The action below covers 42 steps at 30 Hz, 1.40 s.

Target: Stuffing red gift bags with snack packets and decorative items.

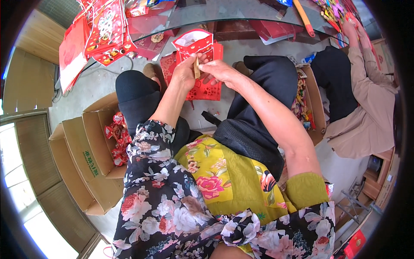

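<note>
In front of my knees, my left hand (189, 68) pinches a narrow tan strip (196, 68) near its upper end. The thumb of my right hand (219, 72) meets the same strip from the other side, with its fingers partly curled beneath. Just beyond the fingertips is a red printed paper bag (194, 48) with its mouth open and a white inside; whether the left fingers also grip it is hidden. Under both hands lies a red bag with a heart pattern (207, 90). The strip's exact kind is too small to tell.
A glass table (200, 11) spans the front, with stacked red printed bags (105, 35) at its left. An open cardboard box (93, 142) with red-wrapped pieces stands left; another box (315, 97) of wrapped candies stands right. At far right, another person's hands (354, 30) work over the table.
</note>
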Each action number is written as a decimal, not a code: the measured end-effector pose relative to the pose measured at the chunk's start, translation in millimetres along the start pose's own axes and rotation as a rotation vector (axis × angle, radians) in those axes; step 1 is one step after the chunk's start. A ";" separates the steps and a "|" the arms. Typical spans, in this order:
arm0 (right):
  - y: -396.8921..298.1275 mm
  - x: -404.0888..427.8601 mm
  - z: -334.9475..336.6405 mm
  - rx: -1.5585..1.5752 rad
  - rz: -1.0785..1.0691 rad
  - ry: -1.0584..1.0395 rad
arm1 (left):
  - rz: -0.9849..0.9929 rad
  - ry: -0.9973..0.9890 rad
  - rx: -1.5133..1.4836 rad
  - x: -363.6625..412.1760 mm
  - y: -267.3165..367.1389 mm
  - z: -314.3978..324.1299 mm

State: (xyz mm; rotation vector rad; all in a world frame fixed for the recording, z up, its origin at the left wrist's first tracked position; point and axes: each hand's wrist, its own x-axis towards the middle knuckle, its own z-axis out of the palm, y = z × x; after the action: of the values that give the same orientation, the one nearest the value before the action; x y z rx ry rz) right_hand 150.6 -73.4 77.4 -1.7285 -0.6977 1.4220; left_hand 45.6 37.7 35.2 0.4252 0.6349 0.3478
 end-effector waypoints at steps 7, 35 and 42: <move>13.1 11.6 0.9 0.183 0.047 -0.027 | -0.006 0.014 0.009 0.8 -5.3 -0.6; 10.3 5.4 7.9 0.389 -0.081 0.073 | 0.156 0.014 0.305 -15.8 -4.6 5.4; 11.6 9.0 11.1 0.646 -0.025 -0.048 | 0.088 0.026 0.212 -18.7 -3.8 6.5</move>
State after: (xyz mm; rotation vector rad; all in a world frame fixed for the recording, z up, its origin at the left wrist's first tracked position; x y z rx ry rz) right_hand 141.2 -70.0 62.0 -1.1773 -0.2339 1.4655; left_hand 36.4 24.5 47.3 0.6536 0.6825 0.3718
